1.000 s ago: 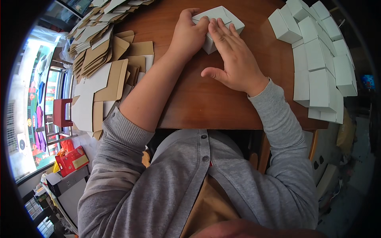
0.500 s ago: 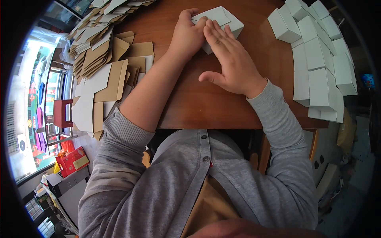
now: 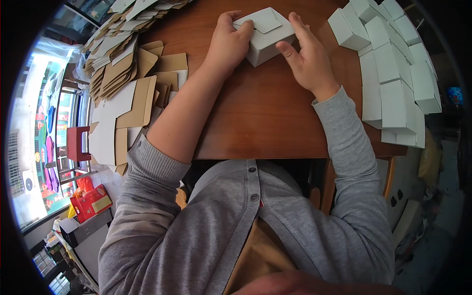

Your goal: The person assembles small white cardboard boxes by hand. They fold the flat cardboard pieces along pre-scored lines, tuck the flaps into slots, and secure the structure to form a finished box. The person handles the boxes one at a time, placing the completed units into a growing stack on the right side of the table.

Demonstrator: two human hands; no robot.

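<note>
A white cardboard box (image 3: pixel 269 41) rests near the far side of the brown table, its top closed with a flap tucked in. My left hand (image 3: pixel 230 44) grips its left side, with the thumb lying on the top by the flap. At the box's right side is my right hand (image 3: pixel 309 59), its thumb and fingers apart near the right end. Whether its fingertips touch the box is hard to see.
Flat, unfolded white-and-brown cartons (image 3: pixel 115 78) are piled on the table's left. Several closed white boxes (image 3: pixel 396 93) are stacked along the right. The wooden table (image 3: pixel 265 132) ends in front of my body.
My right hand has moved off the box top to the right and now stands beside the box's right end. The left hand keeps its hold, with its thumb still on top.
</note>
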